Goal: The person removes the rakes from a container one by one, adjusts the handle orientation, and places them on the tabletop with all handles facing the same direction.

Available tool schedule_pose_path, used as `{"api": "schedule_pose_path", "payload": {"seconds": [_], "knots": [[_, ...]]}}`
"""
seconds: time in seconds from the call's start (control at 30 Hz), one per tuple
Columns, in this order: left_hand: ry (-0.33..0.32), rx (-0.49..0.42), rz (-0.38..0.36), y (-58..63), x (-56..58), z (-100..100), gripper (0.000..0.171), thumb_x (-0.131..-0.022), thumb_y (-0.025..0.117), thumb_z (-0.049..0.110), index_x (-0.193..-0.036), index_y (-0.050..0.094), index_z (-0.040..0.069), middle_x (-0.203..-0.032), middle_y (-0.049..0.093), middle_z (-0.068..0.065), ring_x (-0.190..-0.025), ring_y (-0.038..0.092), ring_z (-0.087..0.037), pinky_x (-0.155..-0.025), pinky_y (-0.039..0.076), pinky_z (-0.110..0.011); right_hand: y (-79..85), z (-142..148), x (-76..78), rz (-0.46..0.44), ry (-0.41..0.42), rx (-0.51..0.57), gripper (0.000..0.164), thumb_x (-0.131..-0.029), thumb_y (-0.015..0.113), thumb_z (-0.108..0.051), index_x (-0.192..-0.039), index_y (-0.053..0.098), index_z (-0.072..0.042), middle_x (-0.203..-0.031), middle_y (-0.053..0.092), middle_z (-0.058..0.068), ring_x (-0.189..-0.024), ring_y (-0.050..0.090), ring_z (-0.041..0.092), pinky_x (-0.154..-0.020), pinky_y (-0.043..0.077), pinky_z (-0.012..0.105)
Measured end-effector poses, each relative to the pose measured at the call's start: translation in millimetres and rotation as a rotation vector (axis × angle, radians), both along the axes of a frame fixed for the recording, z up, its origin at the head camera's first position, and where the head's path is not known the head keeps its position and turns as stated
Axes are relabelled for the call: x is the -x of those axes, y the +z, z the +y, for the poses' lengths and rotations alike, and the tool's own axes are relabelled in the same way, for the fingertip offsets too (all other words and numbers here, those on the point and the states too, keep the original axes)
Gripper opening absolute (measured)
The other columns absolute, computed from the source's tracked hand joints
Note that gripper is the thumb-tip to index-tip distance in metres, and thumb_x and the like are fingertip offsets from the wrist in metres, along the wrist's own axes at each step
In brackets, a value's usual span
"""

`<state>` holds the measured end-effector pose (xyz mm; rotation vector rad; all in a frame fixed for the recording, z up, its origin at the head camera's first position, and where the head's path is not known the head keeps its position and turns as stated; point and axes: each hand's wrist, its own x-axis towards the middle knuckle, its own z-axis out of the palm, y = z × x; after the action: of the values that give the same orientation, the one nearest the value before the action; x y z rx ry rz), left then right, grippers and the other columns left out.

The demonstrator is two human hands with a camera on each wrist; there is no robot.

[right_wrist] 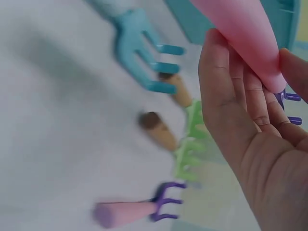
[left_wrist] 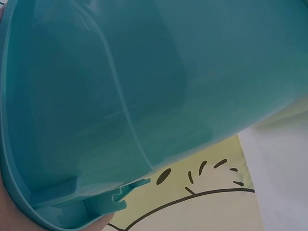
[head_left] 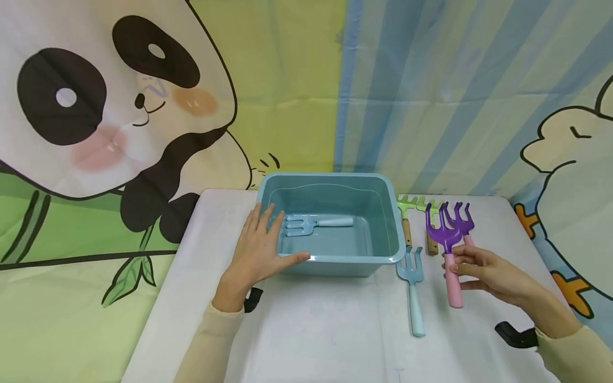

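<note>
My right hand holds a small garden hand fork by its pink handle, thumb on one side and fingers on the other. Its purple tines point up and away, above the table. My left hand rests at the near left corner of a teal plastic basin, fingers spread and straight, thumb along the front rim. Inside the basin lies a light blue hand fork. In the right wrist view the pink handle rises between my thumb and fingers.
Right of the basin lie another blue hand fork, two light green rakes with wooden handles, and a second purple fork with a pink handle. The white table meets a printed cloth backdrop behind.
</note>
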<state>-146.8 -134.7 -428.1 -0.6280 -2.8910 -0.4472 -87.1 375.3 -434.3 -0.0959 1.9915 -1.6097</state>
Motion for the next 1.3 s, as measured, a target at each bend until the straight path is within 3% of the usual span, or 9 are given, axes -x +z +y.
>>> {"api": "schedule_pose_path", "payload": {"seconds": [0.27, 0.5, 0.77, 1.07, 1.3], "knots": [[0.004, -0.005, 0.013, -3.4, -0.4, -2, 0.117, -0.074, 0.046, 0.092, -0.152, 0.042, 0.005, -0.16, 0.026, -0.017, -0.15, 0.005, -0.039, -0.119, 0.008, -0.054, -55.2, 15, -32.7, -0.179, -0.094, -0.023, 0.045, -0.105, 0.055, -0.016, -0.134, 0.035, 0.013, -0.118, 0.062, 0.013, -0.103, 0.06, 0.025, -0.086, 0.055, 0.048], [0.003, -0.004, 0.021, -4.9, -0.7, -3, 0.116, -0.074, 0.046, 0.092, -0.151, 0.043, 0.004, -0.16, 0.026, -0.017, -0.15, 0.006, -0.04, -0.119, 0.008, -0.054, -79.8, 25, -45.4, -0.282, -0.104, 0.011, 0.05, -0.105, 0.053, -0.016, -0.136, 0.032, 0.016, -0.117, 0.06, 0.011, -0.102, 0.058, 0.025, -0.084, 0.054, 0.046], [0.001, -0.003, 0.032, -4.0, -0.7, -2, 0.116, -0.074, 0.046, 0.092, -0.151, 0.044, 0.004, -0.16, 0.028, -0.018, -0.15, 0.008, -0.041, -0.119, 0.011, -0.055, -89.3, 21, -49.1, -0.319, -0.099, 0.005, 0.052, -0.104, 0.055, -0.015, -0.137, 0.032, 0.018, -0.114, 0.059, 0.011, -0.1, 0.056, 0.026, -0.085, 0.055, 0.048], [0.002, 0.002, 0.025, -3.0, -0.3, -1, 0.116, -0.075, 0.046, 0.092, -0.151, 0.043, 0.005, -0.16, 0.028, -0.018, -0.15, 0.006, -0.04, -0.119, 0.008, -0.055, -84.1, 14, -47.1, -0.29, -0.13, -0.116, 0.056, -0.102, 0.059, -0.018, -0.135, 0.035, 0.021, -0.111, 0.062, 0.011, -0.097, 0.057, 0.026, -0.083, 0.056, 0.046], [0.001, 0.003, 0.024, -2.6, -0.4, 0, 0.116, -0.075, 0.046, 0.091, -0.151, 0.043, 0.004, -0.16, 0.028, -0.018, -0.15, 0.007, -0.041, -0.119, 0.01, -0.056, -82.2, 14, -47.9, -0.271, -0.131, -0.152, 0.052, -0.102, 0.059, -0.019, -0.132, 0.041, 0.02, -0.108, 0.063, 0.011, -0.095, 0.058, 0.025, -0.082, 0.057, 0.047]]}}
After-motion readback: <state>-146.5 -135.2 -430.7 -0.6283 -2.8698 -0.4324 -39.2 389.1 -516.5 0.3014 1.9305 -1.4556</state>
